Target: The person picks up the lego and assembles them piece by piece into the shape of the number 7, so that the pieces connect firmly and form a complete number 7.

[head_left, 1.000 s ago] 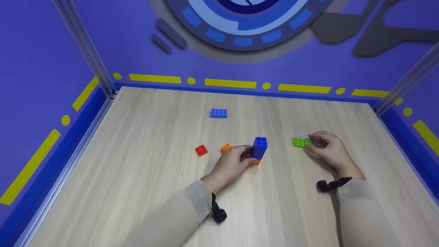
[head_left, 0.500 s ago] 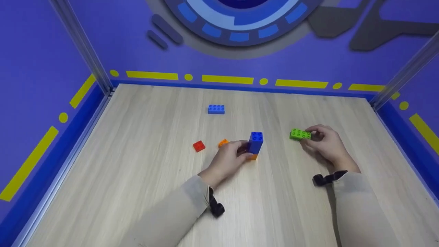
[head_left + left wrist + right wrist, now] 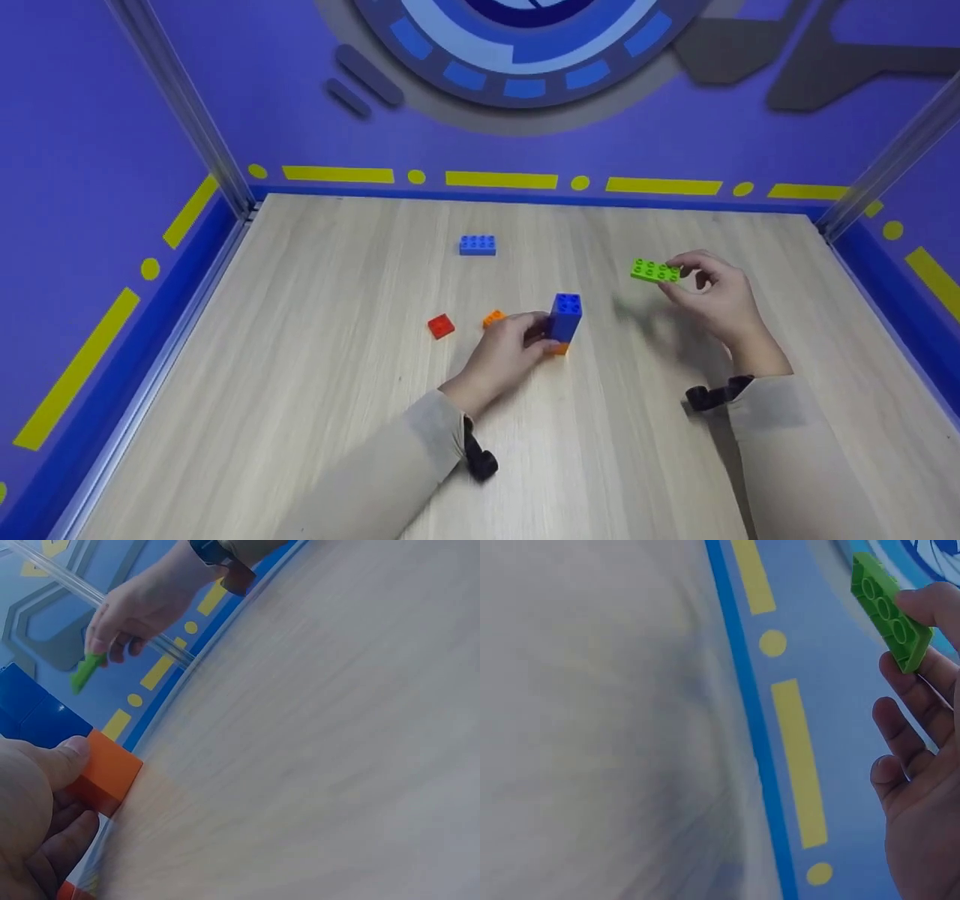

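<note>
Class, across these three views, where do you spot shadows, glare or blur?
Head: a soft shadow on the table below the right hand and green brick; left wrist: table looks washed out, small glint on the blue bricks; right wrist: table smeared and streaky, green brick crisper.

Green brick (image 3: 655, 271), blue-and-orange stack (image 3: 566, 321): plastic, smooth, slightly glossy. Tabletop (image 3: 315, 300) — wood-grained, smooth, low sheen. Sleeves (image 3: 787, 450) — matt cloth. Corner posts (image 3: 182, 105): metal, dull shine. Wall panels (image 3: 67, 150): smooth, printed finish.
</note>
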### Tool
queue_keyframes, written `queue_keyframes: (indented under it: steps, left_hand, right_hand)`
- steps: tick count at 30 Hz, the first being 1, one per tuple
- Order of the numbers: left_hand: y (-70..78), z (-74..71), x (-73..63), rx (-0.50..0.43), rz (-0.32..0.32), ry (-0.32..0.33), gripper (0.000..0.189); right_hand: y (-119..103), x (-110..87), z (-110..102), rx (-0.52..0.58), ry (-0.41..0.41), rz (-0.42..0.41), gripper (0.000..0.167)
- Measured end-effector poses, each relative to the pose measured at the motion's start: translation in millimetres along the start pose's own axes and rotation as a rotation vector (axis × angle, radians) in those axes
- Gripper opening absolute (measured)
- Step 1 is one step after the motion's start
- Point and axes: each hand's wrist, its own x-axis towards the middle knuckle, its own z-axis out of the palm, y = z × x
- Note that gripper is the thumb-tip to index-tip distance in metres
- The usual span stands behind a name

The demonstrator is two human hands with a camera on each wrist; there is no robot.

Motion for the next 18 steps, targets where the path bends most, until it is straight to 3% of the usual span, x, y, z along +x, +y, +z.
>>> queue_keyframes:
  steps: [6,11,18]
  left_hand:
    - [5.9,-1.9,3.3,0.042,-0.033,-0.027,0.046]
    - [11.2,-7.0,10.7,0.114,-0.025,-0.065,0.040]
    - [20.7,-19.2,18.8,0.169,-0.028,-0.143,0.053]
  right_hand:
    - [-27,-3.0,2,0.116,0.022,-0.106,0.027]
    - [-52,-2.0,3,0.210,0.036,-0.161,0.030]
    - [-89,4.5,3,0.325,0.072,-0.218,0.033]
